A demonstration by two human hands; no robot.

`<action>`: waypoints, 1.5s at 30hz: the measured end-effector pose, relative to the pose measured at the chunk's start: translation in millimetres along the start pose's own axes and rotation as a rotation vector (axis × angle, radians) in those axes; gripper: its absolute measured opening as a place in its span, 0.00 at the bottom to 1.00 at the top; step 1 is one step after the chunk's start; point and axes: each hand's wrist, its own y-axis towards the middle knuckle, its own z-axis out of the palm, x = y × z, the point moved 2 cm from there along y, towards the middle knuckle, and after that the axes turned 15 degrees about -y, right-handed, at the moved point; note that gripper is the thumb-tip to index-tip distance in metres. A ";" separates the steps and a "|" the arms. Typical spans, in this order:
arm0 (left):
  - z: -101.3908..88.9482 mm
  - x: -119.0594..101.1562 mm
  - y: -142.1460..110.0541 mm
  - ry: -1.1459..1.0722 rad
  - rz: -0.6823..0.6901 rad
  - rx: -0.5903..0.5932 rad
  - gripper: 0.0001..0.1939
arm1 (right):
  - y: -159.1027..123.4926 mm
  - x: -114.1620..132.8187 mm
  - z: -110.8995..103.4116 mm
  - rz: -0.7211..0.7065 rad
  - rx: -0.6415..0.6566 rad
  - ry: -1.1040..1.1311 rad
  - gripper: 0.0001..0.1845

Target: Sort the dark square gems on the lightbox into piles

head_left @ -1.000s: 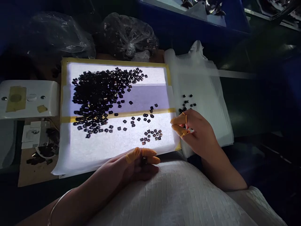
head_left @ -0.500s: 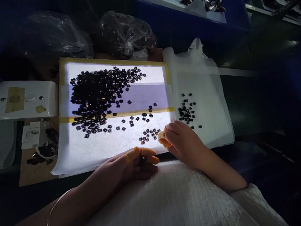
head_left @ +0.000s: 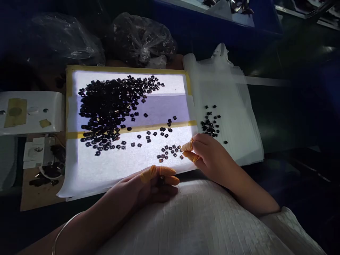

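A: State the position of the parts relative to the light panel (head_left: 174, 83).
B: The main heap (head_left: 103, 101) covers the left and upper part of the light panel. A small group (head_left: 166, 153) lies near its lower right corner. Scattered single parts lie between the two.

A: Right hand (head_left: 183, 151)?
B: At the right edge of the small group. Thumb and index finger, both in orange finger covers (head_left: 189, 156), point at the parts, tips slightly apart. Contact with a part cannot be confirmed.

A: Left hand (head_left: 160, 180)?
B: At the lower edge of the light panel, fingers half curled, thumb apart from the index finger. A dark item (head_left: 162, 179) shows among the fingers; whether it is gripped, I cannot tell.

A: Right of the light panel?
B: White sheets (head_left: 233, 106), carrying a dark cluster (head_left: 209, 126) of small pieces near their left side.

A: Left of it?
B: A white switch plate (head_left: 39, 106) with yellow tape, and below that, a brown board (head_left: 33, 198) bearing dark pieces.

A: Beyond its far edge?
B: Two clear plastic bags (head_left: 145, 37), the right one gathered at its neck.
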 end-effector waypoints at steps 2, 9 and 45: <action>1.1 -0.2 -0.4 0.004 0.002 0.000 0.19 | -1.6 -4.2 -3.0 0.039 -0.027 0.026 0.06; 4.1 -1.4 -2.8 0.003 -0.001 -0.004 0.18 | -5.1 -9.5 -14.1 0.054 0.001 -0.036 0.05; 6.2 0.1 -5.1 0.005 0.004 0.004 0.16 | 11.6 -2.4 -1.9 -0.095 -0.119 0.064 0.11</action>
